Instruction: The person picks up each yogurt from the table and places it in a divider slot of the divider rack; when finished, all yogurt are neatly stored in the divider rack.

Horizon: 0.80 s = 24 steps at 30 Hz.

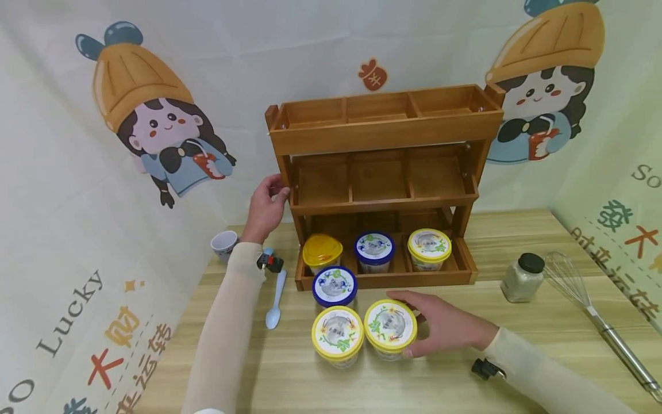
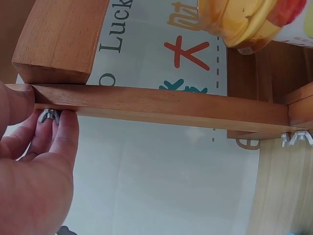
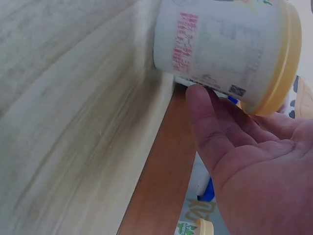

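Right hand (image 1: 445,323) curved round yellow-lidded tub (image 1: 390,325), held between thumb and fingers; matching tub (image 1: 337,333) just left of grip. Left hand (image 1: 266,207) pinching rack side post (image 2: 166,107).

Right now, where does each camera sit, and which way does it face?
Head: worn on the head, looking forward and down at the wooden shelf; the left hand, right hand and sleeves show.
Left wrist: worn there, facing the shelf's side post; the left hand shows.
Right wrist: worn there, facing a yellow-lidded tub and the table; the right hand shows.
Shared: the head and right wrist views both show that tub and the right hand.
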Each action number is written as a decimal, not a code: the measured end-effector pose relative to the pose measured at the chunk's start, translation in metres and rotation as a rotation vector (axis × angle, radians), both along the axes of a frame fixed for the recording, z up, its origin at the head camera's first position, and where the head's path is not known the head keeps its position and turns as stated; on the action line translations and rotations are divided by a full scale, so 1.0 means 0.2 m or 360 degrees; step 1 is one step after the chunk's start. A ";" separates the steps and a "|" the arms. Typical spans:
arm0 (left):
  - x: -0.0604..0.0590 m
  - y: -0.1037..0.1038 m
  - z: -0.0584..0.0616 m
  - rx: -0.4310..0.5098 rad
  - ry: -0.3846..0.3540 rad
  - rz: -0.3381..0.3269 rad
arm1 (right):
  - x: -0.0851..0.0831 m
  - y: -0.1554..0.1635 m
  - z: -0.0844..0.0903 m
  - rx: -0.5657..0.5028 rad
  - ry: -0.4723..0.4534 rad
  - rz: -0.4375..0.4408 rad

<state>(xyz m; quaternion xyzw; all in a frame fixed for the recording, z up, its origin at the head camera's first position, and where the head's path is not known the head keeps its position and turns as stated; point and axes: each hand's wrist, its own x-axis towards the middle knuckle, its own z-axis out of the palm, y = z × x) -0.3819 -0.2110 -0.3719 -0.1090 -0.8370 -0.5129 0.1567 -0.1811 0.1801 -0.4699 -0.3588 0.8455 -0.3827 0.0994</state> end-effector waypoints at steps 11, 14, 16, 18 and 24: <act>0.00 0.01 0.01 -0.0010 -0.0016 0.0000 | 0.01 -0.04 -0.01 0.0117 0.0002 -0.0105; 0.00 0.01 0.01 -0.0019 -0.0021 -0.0003 | 0.01 -0.04 -0.01 0.0103 0.0023 -0.0115; 0.00 0.01 0.01 -0.0018 -0.0031 -0.0004 | 0.01 -0.04 -0.01 0.0102 0.0058 -0.0108; 0.00 0.01 0.01 -0.0019 -0.0035 -0.0006 | 0.00 -0.04 0.00 0.0096 0.0080 -0.0113; 0.01 0.00 0.01 -0.0024 -0.0027 -0.0014 | -0.02 0.00 0.07 0.0036 0.0169 -0.0166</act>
